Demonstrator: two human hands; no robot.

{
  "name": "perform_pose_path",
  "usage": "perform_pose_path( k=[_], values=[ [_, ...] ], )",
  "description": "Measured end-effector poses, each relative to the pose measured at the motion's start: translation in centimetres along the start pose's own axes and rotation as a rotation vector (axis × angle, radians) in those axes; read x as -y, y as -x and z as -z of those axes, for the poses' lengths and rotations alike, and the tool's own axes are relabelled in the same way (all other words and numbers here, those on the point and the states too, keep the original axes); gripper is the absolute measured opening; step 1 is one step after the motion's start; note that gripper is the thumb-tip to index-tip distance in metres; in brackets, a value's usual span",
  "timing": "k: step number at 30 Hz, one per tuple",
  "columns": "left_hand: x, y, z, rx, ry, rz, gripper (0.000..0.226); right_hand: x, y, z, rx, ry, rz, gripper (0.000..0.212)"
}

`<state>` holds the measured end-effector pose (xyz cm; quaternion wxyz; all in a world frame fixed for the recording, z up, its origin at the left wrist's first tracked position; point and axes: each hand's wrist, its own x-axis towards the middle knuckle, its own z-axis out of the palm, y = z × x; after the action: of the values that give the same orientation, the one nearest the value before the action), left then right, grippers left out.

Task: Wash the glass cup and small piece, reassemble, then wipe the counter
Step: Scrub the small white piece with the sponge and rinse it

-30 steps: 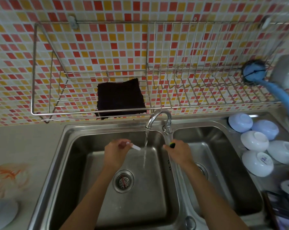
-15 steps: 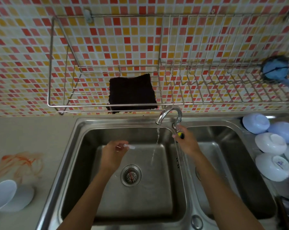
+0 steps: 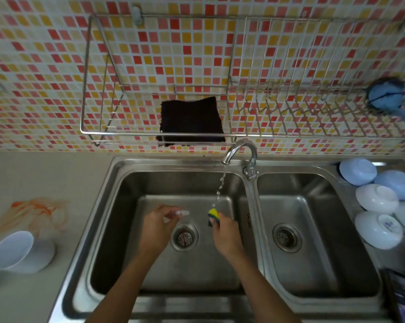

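Note:
Over the left sink basin (image 3: pixel 127 229), my left hand (image 3: pixel 158 226) pinches a small clear piece (image 3: pixel 181 213) between thumb and fingers. My right hand (image 3: pixel 224 234) grips a yellow and green sponge (image 3: pixel 212 216), held just under the thin broken trickle from the faucet (image 3: pixel 239 151). A whitish cup (image 3: pixel 11 249) lies tipped on its side on a white saucer on the counter at the left, beside an orange stain (image 3: pixel 33 212). A dark cloth (image 3: pixel 191 120) hangs on the wire wall rack.
Several upturned white and pale blue bowls (image 3: pixel 378 199) sit on the drainboard right of the right basin (image 3: pixel 313 229). A blue brush (image 3: pixel 387 96) hangs at the rack's right end. A drain strainer (image 3: pixel 184 237) sits between my hands.
My right hand left the faucet handle and came down into the left basin with the sponge. The water stream thinned to a trickle. The view shifted left and down.

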<state>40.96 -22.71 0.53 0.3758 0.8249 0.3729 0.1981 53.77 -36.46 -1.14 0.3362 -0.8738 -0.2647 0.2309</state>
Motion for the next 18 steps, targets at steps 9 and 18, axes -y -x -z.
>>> perform_pose_path(
  k=[9,18],
  values=[
    [0.0,0.8,3.3,-0.063,0.018,-0.031,0.01,2.4,0.4,0.1,-0.126,-0.026,0.046,0.021],
    [0.5,-0.2,9.9,-0.225,0.115,-0.053,0.015,20.9,-0.2,6.7,-0.228,-0.437,0.443,0.016]
  ],
)
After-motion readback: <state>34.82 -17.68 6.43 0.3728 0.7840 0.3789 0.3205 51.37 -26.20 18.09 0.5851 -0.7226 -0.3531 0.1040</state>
